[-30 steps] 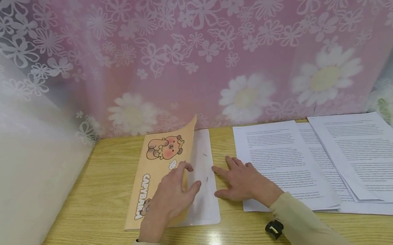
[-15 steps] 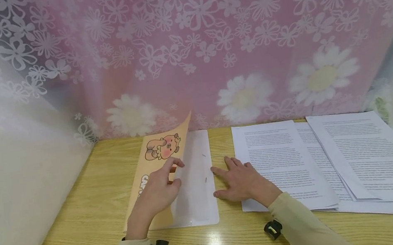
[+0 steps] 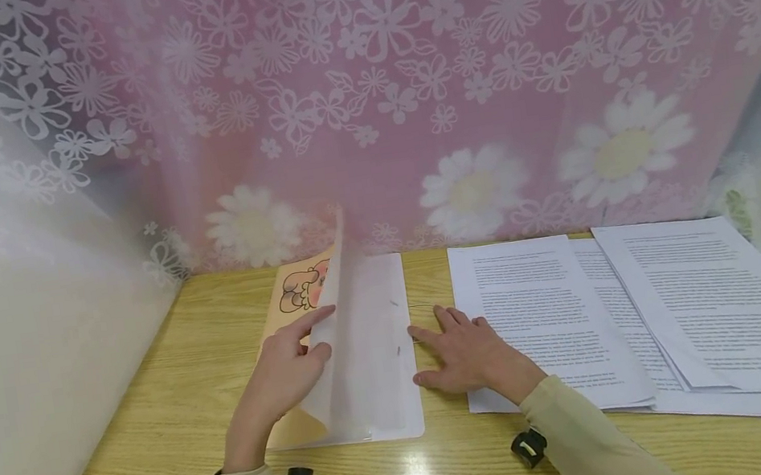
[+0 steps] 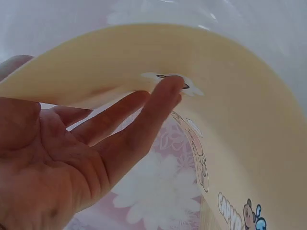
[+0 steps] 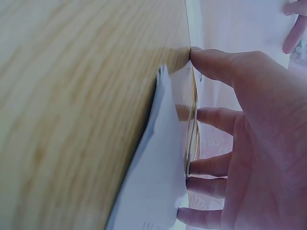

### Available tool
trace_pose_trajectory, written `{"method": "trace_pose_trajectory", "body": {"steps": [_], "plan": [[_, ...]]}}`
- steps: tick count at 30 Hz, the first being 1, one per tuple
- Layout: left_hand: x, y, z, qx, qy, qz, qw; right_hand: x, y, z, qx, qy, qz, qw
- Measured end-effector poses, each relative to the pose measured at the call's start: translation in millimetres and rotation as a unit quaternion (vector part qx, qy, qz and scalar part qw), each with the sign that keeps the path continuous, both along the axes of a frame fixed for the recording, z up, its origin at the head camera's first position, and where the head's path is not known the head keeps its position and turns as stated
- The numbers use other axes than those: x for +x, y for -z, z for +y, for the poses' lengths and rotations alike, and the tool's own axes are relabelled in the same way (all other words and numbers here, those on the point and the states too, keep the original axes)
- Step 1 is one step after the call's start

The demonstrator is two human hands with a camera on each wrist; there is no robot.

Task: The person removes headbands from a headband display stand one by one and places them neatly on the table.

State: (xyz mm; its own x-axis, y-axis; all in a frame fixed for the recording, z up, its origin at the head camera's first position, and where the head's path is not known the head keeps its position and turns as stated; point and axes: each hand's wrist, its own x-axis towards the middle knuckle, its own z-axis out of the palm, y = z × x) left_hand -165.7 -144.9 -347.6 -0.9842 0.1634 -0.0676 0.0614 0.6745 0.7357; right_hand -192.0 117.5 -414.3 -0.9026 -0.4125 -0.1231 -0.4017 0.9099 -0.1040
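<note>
Orange cover bends between thumb and fingers of the left hand.

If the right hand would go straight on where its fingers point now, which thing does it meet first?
Probably the right edge of the partly opened folder. The right hand lies close beside it in the head view; whether they touch is unclear.
</note>
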Motion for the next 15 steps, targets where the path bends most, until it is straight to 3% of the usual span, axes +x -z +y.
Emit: {"method": "trace_pose_trajectory", "body": {"steps": [9, 15], "plan": [[-2.3, 2.0, -15.7, 0.083, 0.022, 0.011, 0.9963, 1.0, -1.8, -0.5, -0.002, -0.001, -0.001, 1.0], [-4.0, 6.2, -19.0, 0.109, 0.02, 0.002, 0.9938, 1.6, -5.1, -1.8, -0.018, 0.001, -0.007, 0.9998]]}}
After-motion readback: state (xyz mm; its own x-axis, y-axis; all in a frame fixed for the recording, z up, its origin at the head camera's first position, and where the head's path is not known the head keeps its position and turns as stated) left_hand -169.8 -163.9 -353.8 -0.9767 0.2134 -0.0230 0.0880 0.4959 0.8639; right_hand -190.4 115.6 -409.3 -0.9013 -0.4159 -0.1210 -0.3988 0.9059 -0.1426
